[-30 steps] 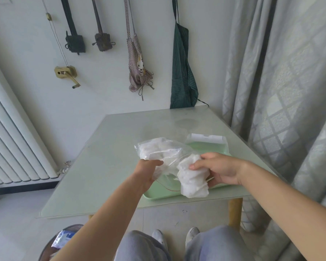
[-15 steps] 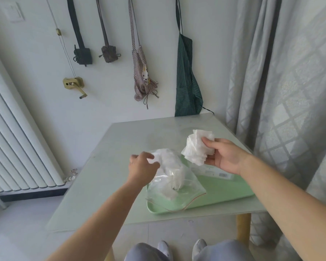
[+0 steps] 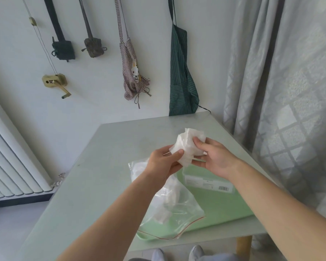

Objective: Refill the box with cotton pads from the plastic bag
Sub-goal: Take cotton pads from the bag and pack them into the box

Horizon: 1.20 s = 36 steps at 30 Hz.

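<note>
A pale table (image 3: 102,166) carries a green tray (image 3: 224,210) at its near right edge. On the far wall hang a striped green apron (image 3: 181,81), a checked cloth (image 3: 133,72), a dark pouch (image 3: 63,49), a brown pouch (image 3: 93,47) and a brass crank (image 3: 54,81). A white radiator (image 3: 11,162) stands left, a grey curtain (image 3: 290,81) right.

The cotton pads (image 3: 188,146) are white, the tray (image 3: 224,210) pale green, the apron (image 3: 181,81) green-striped, the curtain (image 3: 290,72) grey.

Dropped the plastic bag (image 3: 177,208); brought left hand (image 3: 164,162) up to pinch the cotton pads (image 3: 188,146) beside right hand (image 3: 216,159).
</note>
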{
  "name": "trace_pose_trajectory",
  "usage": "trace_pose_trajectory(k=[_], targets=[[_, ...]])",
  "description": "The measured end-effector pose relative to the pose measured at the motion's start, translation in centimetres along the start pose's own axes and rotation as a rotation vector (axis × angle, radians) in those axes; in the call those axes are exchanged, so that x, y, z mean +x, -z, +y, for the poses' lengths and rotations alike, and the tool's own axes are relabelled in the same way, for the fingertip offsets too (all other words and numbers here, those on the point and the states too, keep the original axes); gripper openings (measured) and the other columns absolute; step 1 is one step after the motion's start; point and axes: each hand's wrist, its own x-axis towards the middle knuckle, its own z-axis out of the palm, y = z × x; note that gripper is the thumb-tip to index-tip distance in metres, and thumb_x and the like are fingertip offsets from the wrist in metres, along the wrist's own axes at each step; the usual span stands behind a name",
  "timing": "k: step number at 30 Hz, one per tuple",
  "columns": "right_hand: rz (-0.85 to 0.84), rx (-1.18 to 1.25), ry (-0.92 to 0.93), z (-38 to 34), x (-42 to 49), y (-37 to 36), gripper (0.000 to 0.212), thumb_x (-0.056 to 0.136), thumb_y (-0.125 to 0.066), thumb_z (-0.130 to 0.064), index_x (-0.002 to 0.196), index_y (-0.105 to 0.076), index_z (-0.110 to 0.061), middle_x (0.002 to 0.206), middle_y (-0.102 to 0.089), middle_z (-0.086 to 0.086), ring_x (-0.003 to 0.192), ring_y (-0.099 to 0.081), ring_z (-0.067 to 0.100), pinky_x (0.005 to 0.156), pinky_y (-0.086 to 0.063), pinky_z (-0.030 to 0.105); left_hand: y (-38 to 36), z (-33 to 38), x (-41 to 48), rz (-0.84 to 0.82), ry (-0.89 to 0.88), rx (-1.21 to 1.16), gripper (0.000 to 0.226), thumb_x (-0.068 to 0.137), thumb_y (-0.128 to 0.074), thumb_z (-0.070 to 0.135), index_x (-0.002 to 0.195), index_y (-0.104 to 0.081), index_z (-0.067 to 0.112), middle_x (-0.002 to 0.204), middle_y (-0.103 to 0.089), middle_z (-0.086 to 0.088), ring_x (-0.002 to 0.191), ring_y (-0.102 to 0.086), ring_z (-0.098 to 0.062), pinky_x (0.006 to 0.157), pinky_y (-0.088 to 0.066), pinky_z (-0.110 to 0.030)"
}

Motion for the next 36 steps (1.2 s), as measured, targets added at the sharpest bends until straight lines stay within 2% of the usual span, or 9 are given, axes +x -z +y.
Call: trace_pose_trajectory(k=[6, 11, 15, 20, 24, 27, 30, 33, 36], targets=[[0.109, 0.062, 0.053, 0.0, 1.2, 1.8, 0.029, 0.087, -0.067, -0.024, 0.114, -0.067, -0.014, 0.099, -0.070, 0.001, 0.089, -0.063, 0.018, 0.076, -0.049, 0.030, 0.3, -0.7, 2.1, 0.094, 0.071, 0.067, 0.027, 0.091, -0.063, 0.007, 0.118, -0.065, 0.002, 0.100, -0.071, -0.014, 0.086, -0.071, -0.027, 0.068, -0.058, -0.031], [-0.030, -0.017, 0.086, -1.0, 1.2, 3.1, 0.052, 0.066, -0.079, -0.025, 0.112, -0.067, -0.005, 0.097, -0.071, 0.007, 0.082, -0.064, 0.020, 0.068, -0.054, 0.026, -0.2, -1.2, 3.0, 0.161, 0.056, 0.207, 0.026, 0.090, -0.061, 0.006, 0.116, -0.065, 0.002, 0.106, -0.069, -0.018, 0.093, -0.071, -0.032, 0.078, -0.060, -0.039], [-0.109, -0.248, 0.049, -1.3, 1.4, 3.6, 0.053, 0.065, -0.081, -0.024, 0.113, -0.068, -0.007, 0.100, -0.074, 0.006, 0.087, -0.068, 0.018, 0.074, -0.054, 0.029, -0.9, -1.1, 3.2, 0.096, 0.023, 0.240, 0.025, 0.090, -0.060, 0.005, 0.113, -0.068, 0.008, 0.107, -0.072, -0.018, 0.091, -0.071, -0.030, 0.080, -0.061, -0.039], [-0.089, -0.319, 0.067, -1.0, 1.6, 3.9, 0.053, 0.063, -0.084, -0.023, 0.113, -0.069, -0.010, 0.104, -0.072, 0.009, 0.092, -0.067, 0.021, 0.073, -0.054, 0.030, -1.4, -1.0, 2.9, 0.047, -0.006, 0.248, 0.024, 0.090, -0.061, 0.005, 0.112, -0.069, 0.011, 0.102, -0.073, -0.017, 0.082, -0.071, -0.024, 0.077, -0.061, -0.036], [-0.048, -0.439, 0.077, -1.1, 1.8, 4.0, 0.048, 0.066, -0.086, -0.024, 0.110, -0.070, -0.014, 0.106, -0.068, 0.004, 0.088, -0.066, 0.017, 0.072, -0.054, 0.031, -1.7, -0.7, 2.7, 0.028, 0.054, 0.195, 0.024, 0.092, -0.058, 0.008, 0.114, -0.067, 0.012, 0.104, -0.070, -0.017, 0.081, -0.070, -0.030, 0.075, -0.061, -0.039], [0.029, -0.613, 0.173, -1.3, 1.9, 3.9, 0.043, 0.072, -0.086, -0.017, 0.110, -0.065, -0.020, 0.108, -0.065, 0.003, 0.081, -0.063, 0.015, 0.068, -0.054, 0.031, -2.2, 0.0, 2.5, 0.010, 0.233, 0.014, 0.025, 0.097, -0.052, 0.024, 0.112, -0.067, 0.011, 0.105, -0.066, -0.012, 0.081, -0.069, -0.033, 0.080, -0.059, -0.049], [-0.002, -0.797, 0.348, -1.4, 1.8, 3.7, 0.054, 0.076, -0.083, -0.016, 0.121, -0.059, -0.034, 0.114, -0.055, -0.003, 0.092, -0.059, 0.015, 0.077, -0.050, 0.018, -2.7, 0.1, 2.7, 0.004, 0.339, -0.123, 0.038, 0.095, -0.057, 0.044, 0.110, -0.067, 0.011, 0.107, -0.066, -0.013, 0.090, -0.067, -0.035, 0.081, -0.058, -0.054], [-0.091, -0.955, 0.427, -1.5, 1.6, 3.3, 0.050, 0.083, -0.077, -0.015, 0.126, -0.062, -0.035, 0.121, -0.048, -0.007, 0.109, -0.052, 0.004, 0.079, -0.043, 0.007, -3.1, 0.1, 3.0, 0.048, 0.349, -0.164, 0.038, 0.092, -0.063, 0.038, 0.115, -0.065, 0.009, 0.111, -0.060, -0.016, 0.094, -0.066, -0.037, 0.078, -0.059, -0.051], [-0.064, -0.979, 0.478, -1.8, 1.5, 3.3, 0.041, 0.081, -0.078, -0.013, 0.114, -0.068, -0.037, 0.122, -0.051, -0.006, 0.113, -0.052, 0.001, 0.085, -0.049, 0.019, -3.4, 0.5, 3.4, 0.092, 0.355, -0.210, 0.028, 0.091, -0.061, 0.021, 0.113, -0.062, 0.003, 0.109, -0.059, -0.019, 0.092, -0.065, -0.038, 0.078, -0.060, -0.048]])
